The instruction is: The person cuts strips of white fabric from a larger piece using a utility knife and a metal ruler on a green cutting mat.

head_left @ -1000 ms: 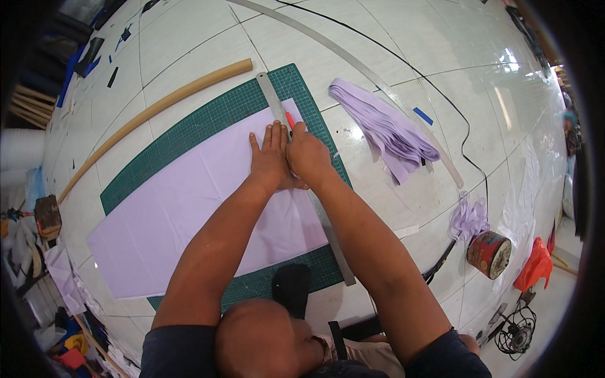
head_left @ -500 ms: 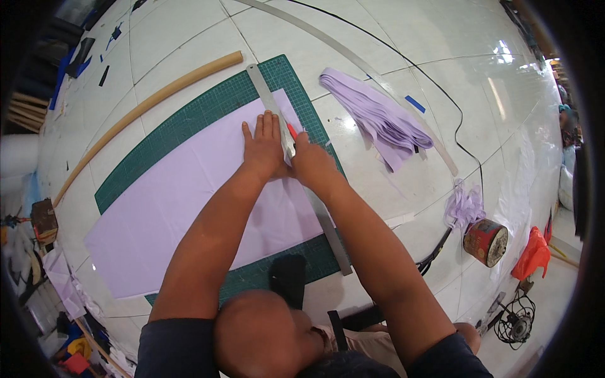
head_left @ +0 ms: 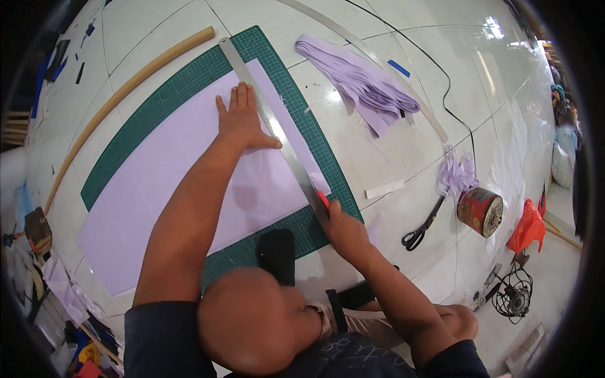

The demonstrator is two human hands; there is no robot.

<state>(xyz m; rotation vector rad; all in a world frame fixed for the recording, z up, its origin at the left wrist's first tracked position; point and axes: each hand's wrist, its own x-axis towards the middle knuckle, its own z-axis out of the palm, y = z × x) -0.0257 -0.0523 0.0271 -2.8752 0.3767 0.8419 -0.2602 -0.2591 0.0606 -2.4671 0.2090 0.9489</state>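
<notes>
Since the earlier frames the two hands, then side by side on the ruler, have parted: the left has slid up toward the far end of the sheet and the right has drawn back to the near edge of the mat.

At far left a long tan tube (head_left: 123, 94) lies on the white tiled floor (head_left: 391, 157), curving along the outer edge of the green cutting mat (head_left: 170, 101). On the mat lies a large lilac sheet (head_left: 157, 195), its right edge under a long steel ruler (head_left: 271, 126) that runs diagonally from the mat's far corner down to its near edge. The left hand (head_left: 241, 123) presses flat on the sheet just beside the ruler, fingers extended and close together, thumb spread out and touching the ruler's edge. A black object (head_left: 276, 252) rests at the mat's near edge, in front of the person's head.

The right hand (head_left: 345, 230) sits at the ruler's lower end, fingers curled closed around a red-handled cutter (head_left: 322, 199) whose tip meets the ruler at the sheet's near corner.

Further right, a pile of lilac strips (head_left: 359, 85) lies beside a second long metal ruler (head_left: 372, 60). A black cable (head_left: 450, 94) crosses the floor. Near it are a white strip (head_left: 384, 189), black scissors (head_left: 421, 230), a small bunch of lilac scraps (head_left: 457, 173) and a red tin can (head_left: 480, 211). An orange plastic bag (head_left: 528, 227) lies at far right.
</notes>
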